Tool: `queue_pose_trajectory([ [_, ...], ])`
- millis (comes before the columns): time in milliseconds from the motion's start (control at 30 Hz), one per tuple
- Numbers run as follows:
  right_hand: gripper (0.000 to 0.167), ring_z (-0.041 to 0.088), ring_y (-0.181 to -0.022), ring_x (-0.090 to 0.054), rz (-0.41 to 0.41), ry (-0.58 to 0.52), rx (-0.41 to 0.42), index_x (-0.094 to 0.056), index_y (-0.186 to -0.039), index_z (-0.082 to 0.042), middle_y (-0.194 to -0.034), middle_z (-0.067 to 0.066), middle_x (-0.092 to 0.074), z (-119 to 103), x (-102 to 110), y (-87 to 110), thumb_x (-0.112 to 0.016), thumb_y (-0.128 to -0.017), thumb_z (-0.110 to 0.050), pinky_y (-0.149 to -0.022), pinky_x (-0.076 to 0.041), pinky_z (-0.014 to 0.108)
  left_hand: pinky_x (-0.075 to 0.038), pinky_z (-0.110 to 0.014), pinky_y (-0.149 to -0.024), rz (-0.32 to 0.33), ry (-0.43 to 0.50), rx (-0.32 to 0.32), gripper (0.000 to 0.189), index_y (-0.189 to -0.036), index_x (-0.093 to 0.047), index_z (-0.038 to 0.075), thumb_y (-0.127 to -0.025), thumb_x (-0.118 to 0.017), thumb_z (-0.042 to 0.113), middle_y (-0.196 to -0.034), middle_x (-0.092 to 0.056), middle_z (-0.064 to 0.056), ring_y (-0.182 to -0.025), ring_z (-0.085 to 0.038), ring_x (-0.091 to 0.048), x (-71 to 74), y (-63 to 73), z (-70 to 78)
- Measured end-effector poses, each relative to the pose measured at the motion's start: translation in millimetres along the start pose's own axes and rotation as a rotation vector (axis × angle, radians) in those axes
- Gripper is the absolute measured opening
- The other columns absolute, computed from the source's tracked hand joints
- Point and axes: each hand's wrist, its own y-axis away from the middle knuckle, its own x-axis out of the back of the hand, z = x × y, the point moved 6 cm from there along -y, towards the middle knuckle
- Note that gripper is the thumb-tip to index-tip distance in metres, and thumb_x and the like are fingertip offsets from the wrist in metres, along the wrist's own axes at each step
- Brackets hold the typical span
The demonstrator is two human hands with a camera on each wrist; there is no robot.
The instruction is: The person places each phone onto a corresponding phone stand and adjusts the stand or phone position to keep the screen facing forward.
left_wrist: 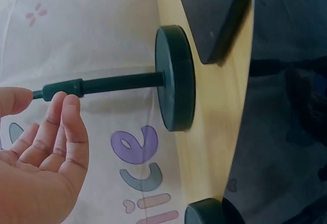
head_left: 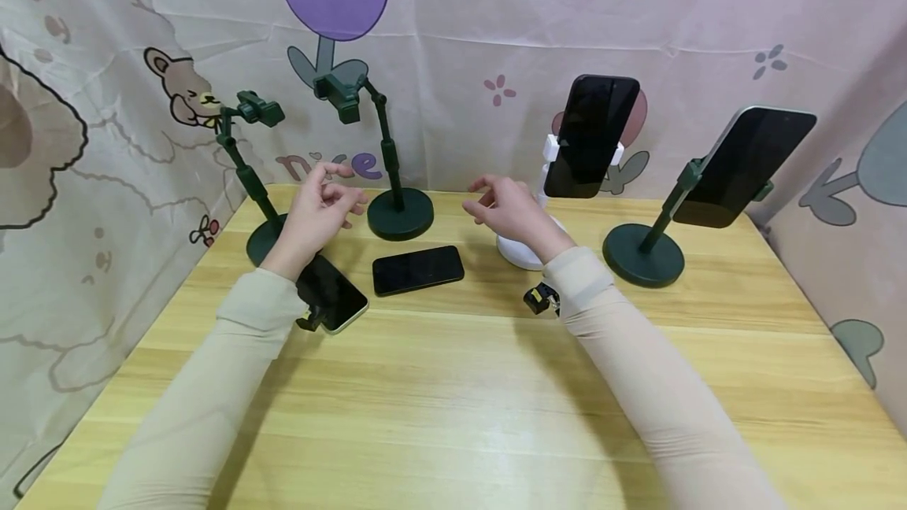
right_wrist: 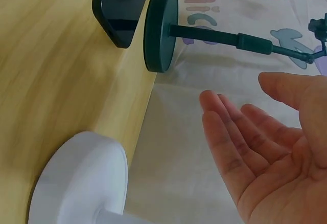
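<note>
My left hand (head_left: 319, 211) hovers between two dark green phone stands, its fingers loosely bent and holding nothing. The left stand (head_left: 253, 183) and the middle stand (head_left: 400, 215) both have bare clamps. In the left wrist view, the fingers (left_wrist: 74, 127) overlap the middle stand's pole (left_wrist: 122, 82), but the head view shows them apart. Left of the white stand (head_left: 519, 254), my right hand (head_left: 513, 215) is raised with relaxed fingers and nothing in it. A dark phone (head_left: 418, 270) lies flat in front of the middle stand. Another phone (head_left: 340, 297) lies partly under my left wrist.
The white stand carries an upright dark phone (head_left: 594, 136). Farther right, a green stand (head_left: 643, 256) carries a tilted phone (head_left: 744, 168). A patterned cloth (head_left: 468, 124) hangs behind the wooden table (head_left: 453, 415). A small black device (head_left: 542, 299) shows at my right wrist.
</note>
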Motion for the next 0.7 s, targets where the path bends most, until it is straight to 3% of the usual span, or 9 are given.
queue_pose_trajectory([
  [133,0.044,0.028,-0.100,-0.076,0.014,-0.016,-0.007,-0.059,-0.146,-0.012,-0.111,0.012,-0.078,-5.4,-1.6,-5.6,-0.066,-0.108,-0.033,-0.093,-0.061,0.042,-0.060,-0.022,-0.073,-0.018,-0.025,0.018,0.045,-0.148,-0.045,0.011,-0.110,-0.061,0.030,-0.121,-0.079,-0.014,-0.090,-0.004,-0.072,-0.1,-2.7,-6.7],
  [433,0.048,0.024,-0.097,-0.076,0.029,-0.035,0.010,-0.055,-0.150,-0.014,-0.113,0.010,-0.076,-18.5,-7.6,-17.1,-0.067,-0.108,-0.034,-0.089,-0.061,0.040,-0.058,-0.022,-0.074,-0.079,-0.129,0.051,0.041,-0.145,-0.046,0.012,-0.110,-0.061,0.027,-0.123,-0.074,-0.023,-0.097,-0.023,-0.071,-2.6,-11.2,-19.7],
  [600,0.049,0.024,-0.095,-0.075,0.027,-0.043,0.023,-0.053,-0.151,-0.015,-0.113,0.009,-0.075,-24.5,-10.9,-24.4,-0.067,-0.108,-0.033,-0.089,-0.062,0.040,-0.057,-0.023,-0.073,-0.114,-0.160,0.067,0.043,-0.149,-0.046,0.010,-0.111,-0.059,0.026,-0.126,-0.071,-0.027,-0.107,-0.043,-0.068,-5.6,-17.9,-27.9],
  [700,0.049,0.024,-0.096,-0.074,0.029,-0.058,0.032,-0.053,-0.150,-0.014,-0.115,0.010,-0.074,-29.2,-12.8,-29.1,-0.067,-0.108,-0.033,-0.092,-0.062,0.041,-0.056,-0.023,-0.072,-0.134,-0.185,0.066,0.046,-0.153,-0.046,0.010,-0.111,-0.059,0.026,-0.127,-0.070,-0.028,-0.105,-0.044,-0.068,-7.9,-21.3,-32.4],
])
